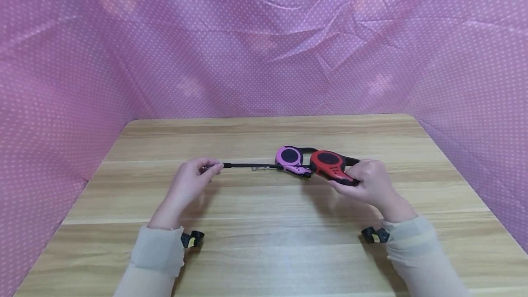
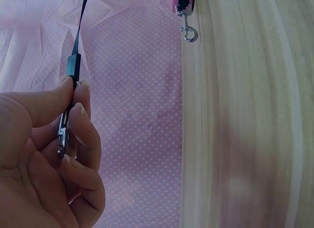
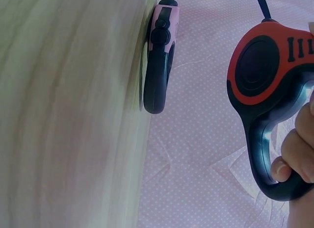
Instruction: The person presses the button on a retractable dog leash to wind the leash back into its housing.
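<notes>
My right hand [image 1: 369,182] grips the black handle of a red retractable dog leash [image 1: 327,164], held above the table. In the right wrist view its fingers curl through the loop of that red leash [image 3: 260,66]. A black strap [image 1: 247,165] runs taut from the red casing to my left hand [image 1: 195,175]. Between thumb and fingers the left hand pinches the strap's end at a metal snap hook [image 2: 62,139]. Behind, a pink retractable leash [image 1: 289,155] lies on the table, partly covered by the red one and the strap. Its silver snap hook [image 2: 189,32] shows in the left wrist view.
Both leashes are over the far half of a light wooden table [image 1: 264,251]. Pink dotted cloth [image 1: 247,49] hangs behind the table and along its sides. A small black device [image 1: 192,239] sits at the left wrist, another black device [image 1: 375,235] at the right.
</notes>
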`<state>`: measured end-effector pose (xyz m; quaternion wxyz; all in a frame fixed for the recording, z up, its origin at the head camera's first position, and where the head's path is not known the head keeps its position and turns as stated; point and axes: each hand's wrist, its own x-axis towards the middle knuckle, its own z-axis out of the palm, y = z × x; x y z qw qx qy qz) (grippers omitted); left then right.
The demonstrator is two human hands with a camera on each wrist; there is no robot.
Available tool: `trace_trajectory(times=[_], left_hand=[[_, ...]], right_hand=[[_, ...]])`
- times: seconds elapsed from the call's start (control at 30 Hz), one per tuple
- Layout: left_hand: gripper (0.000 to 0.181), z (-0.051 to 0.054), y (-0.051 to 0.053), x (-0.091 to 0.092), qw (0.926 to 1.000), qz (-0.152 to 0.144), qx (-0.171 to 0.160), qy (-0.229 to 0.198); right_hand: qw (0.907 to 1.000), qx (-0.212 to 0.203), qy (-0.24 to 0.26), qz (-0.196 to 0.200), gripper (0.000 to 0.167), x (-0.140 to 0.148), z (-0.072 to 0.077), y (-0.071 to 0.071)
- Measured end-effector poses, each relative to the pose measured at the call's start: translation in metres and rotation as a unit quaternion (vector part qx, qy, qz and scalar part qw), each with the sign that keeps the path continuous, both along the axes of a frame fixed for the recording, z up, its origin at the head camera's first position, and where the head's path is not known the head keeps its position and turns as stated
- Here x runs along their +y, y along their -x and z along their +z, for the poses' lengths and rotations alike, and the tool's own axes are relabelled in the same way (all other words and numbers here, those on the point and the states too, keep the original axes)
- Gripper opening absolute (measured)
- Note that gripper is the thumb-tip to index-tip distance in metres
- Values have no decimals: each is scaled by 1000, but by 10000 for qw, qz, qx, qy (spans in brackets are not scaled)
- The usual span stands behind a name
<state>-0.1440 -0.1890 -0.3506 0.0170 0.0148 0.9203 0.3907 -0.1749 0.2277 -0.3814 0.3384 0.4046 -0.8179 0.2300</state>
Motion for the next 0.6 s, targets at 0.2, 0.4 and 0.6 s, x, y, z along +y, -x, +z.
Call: trace_trajectory(times=[0.2,0.4,0.6], left_hand=[[39,-2,1,2,9999,-7,-69,-122],[40,-3,2,5,9999,-18,-58,-118],[40,-2,3,8,10000,-23,-22,-93]], right_hand=[[10000,-8,54,33,60,-2,0,-1],[9999,102,84,6,63,-6,1,0],[9999,0,108,-12,65,-8,3,1]])
